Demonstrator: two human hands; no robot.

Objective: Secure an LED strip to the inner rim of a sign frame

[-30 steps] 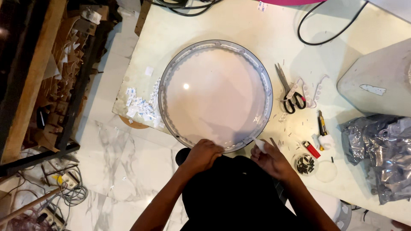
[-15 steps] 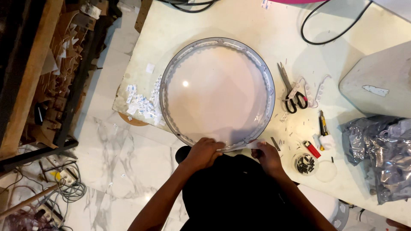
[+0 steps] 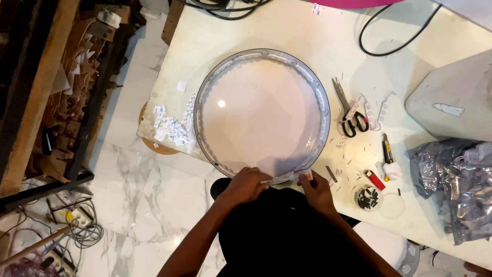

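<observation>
two hands at the near rim of a round lamp cover

a pale desk [image 3: 266,31] stands over a marbled white floor [image 3: 133,205], with a cluttered wooden rack along the left side. on the desk lies a large round dish-shaped cover [image 3: 261,115] with a grey rim, its near edge at the desk's front. the left hand [image 3: 245,185] rests on that near rim, fingers curled down and pinched on a thin white strip [image 3: 287,178] that runs along the rim. the right hand [image 3: 316,189] sits just beside it, fingertips closed narrowly on the strip's other end. small white paper scraps [image 3: 171,128] lie scattered left of the cover. to the right are black-handled scissors [image 3: 348,110], a small cutter [image 3: 388,153], a red lighter-like thing [image 3: 374,179] and a round pot of small dark parts [image 3: 367,197]. crumpled silver foil bags [image 3: 453,179] lie at the far right, a black cable [image 3: 389,36] above
</observation>
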